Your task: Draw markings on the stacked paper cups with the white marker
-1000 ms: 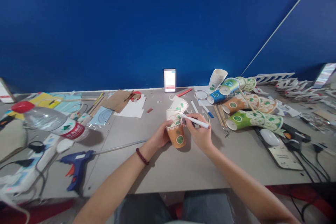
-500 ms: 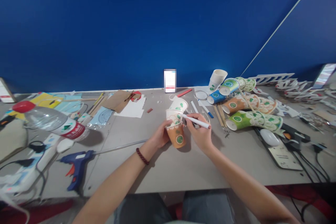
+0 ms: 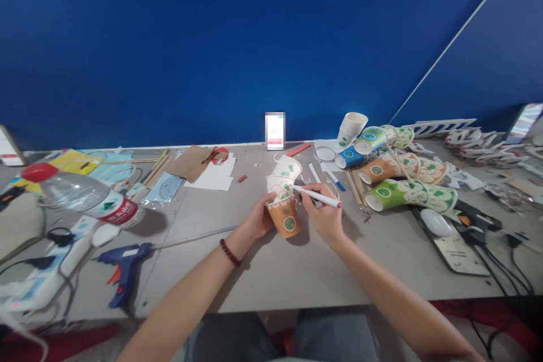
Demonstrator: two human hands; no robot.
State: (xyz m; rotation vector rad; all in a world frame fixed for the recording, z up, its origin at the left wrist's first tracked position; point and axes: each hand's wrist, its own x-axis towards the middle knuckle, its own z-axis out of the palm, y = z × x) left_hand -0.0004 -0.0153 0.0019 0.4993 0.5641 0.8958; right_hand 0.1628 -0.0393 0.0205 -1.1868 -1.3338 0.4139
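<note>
In front of me, a brown-and-white patterned paper cup [image 3: 287, 219] is joined to white cups [image 3: 285, 172] with green prints, which lean away from me. My left hand [image 3: 259, 218] is closed around the left side of the cups, its thumb near the scalloped join. A white marker pen [image 3: 319, 197] is pinched in my right hand [image 3: 326, 218], its tip at the right side of the white cup. Whether the tip touches the cup, I cannot tell.
A blue glue gun [image 3: 125, 271], a water bottle [image 3: 85, 195] and a power strip [image 3: 53, 271] lie on the left. To the right are green paper cups [image 3: 407, 195], a stack of white cups [image 3: 352, 127] and a white mouse [image 3: 435, 222]. A phone [image 3: 275, 131] leans against the blue wall.
The cups have shifted very slightly left and up in my left hand. My right hand keeps its grip on the marker pen, almost unmoved.
</note>
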